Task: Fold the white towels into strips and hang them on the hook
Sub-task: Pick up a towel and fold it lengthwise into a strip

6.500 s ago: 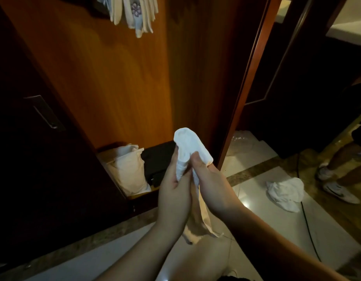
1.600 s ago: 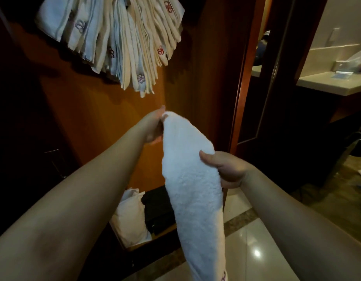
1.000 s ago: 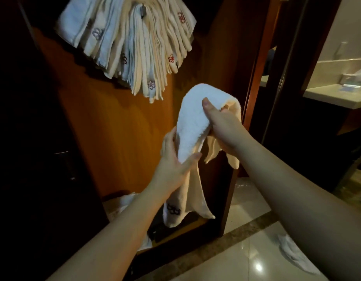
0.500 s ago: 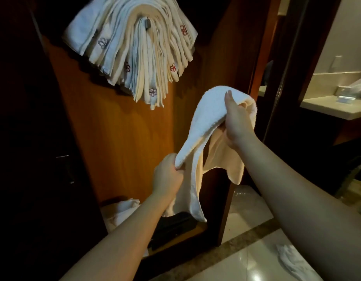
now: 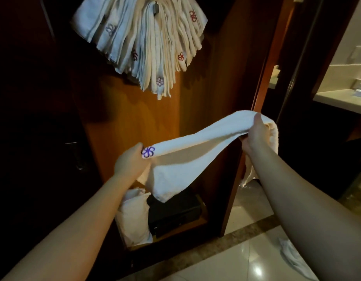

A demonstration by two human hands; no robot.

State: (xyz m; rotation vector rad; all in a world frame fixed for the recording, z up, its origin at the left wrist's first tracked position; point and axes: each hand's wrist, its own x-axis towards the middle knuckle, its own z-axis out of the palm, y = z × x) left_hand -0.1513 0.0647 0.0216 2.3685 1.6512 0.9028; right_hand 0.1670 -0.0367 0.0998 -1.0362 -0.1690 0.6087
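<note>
1. Fanned bundle of folded white terry towels with flower logos (image 5: 147, 43), draped over a small metal hook (image 5: 155, 9) on the orange wooden panel (image 5: 122, 122); nearer in view than half a second ago.
2. White terry towel with purple flower logo (image 5: 197, 142), now pulled out sideways between both hands, below the bundle; loose fold sagging beneath.
3. Right hand (image 5: 256, 134), lower than before, gripping the higher end, thumb on top.
4. Left hand (image 5: 131, 161), pinching the logo end.

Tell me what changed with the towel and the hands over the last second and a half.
The towel, then hanging lengthwise between the hands, now stretches sideways. The left hand went from its top to pinching the end with the purple emblem, low on the left; the right hand rose and grips the other end. The hung towels stay on the hook.
</note>
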